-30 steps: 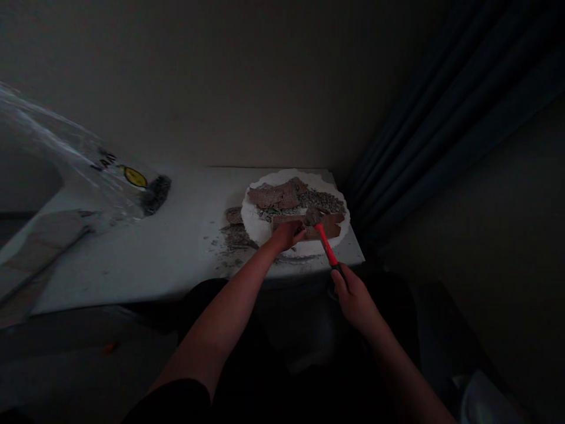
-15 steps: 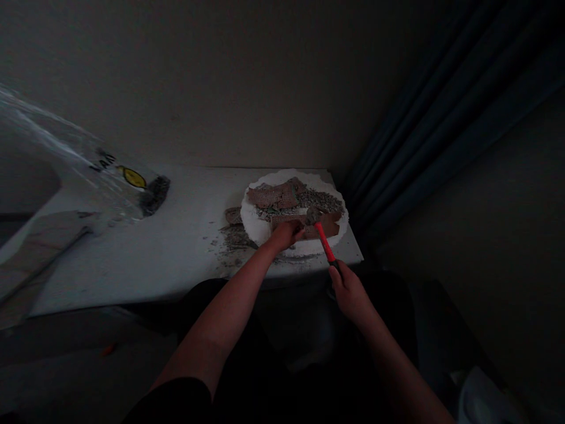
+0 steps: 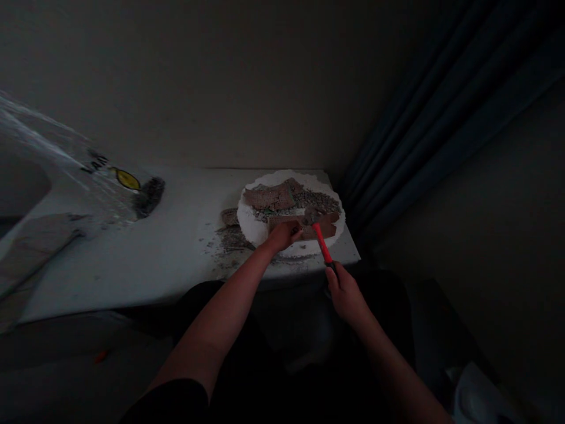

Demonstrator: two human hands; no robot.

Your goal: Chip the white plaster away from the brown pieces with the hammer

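My right hand (image 3: 346, 290) is closed around the black grip of a hammer (image 3: 322, 242) with a red handle. The hammer's greyish head lies low over a flat brown board-like piece (image 3: 327, 227). Just left of the head, my left hand (image 3: 283, 235) rests on that piece with its fingers pinched together; whatever they hold is too small and dark to make out. Both are over a round white tray (image 3: 249, 227) with a wavy rim. Behind the hands, the tray carries a brown rough-textured slab (image 3: 270, 197) and a heap of grey crumbled bits (image 3: 324, 202).
The tray stands at the right end of a white table (image 3: 185, 247). Dark debris (image 3: 233, 237) is scattered left of the tray. Farther left is a clear plastic bag (image 3: 106, 182) with dark material in its corner. A dark curtain (image 3: 410, 118) hangs at the right.
The whole view has shifted slightly, so the table and tray appear a little farther left. My hands keep nearly the same places, with the hammer head still low over the brown piece.
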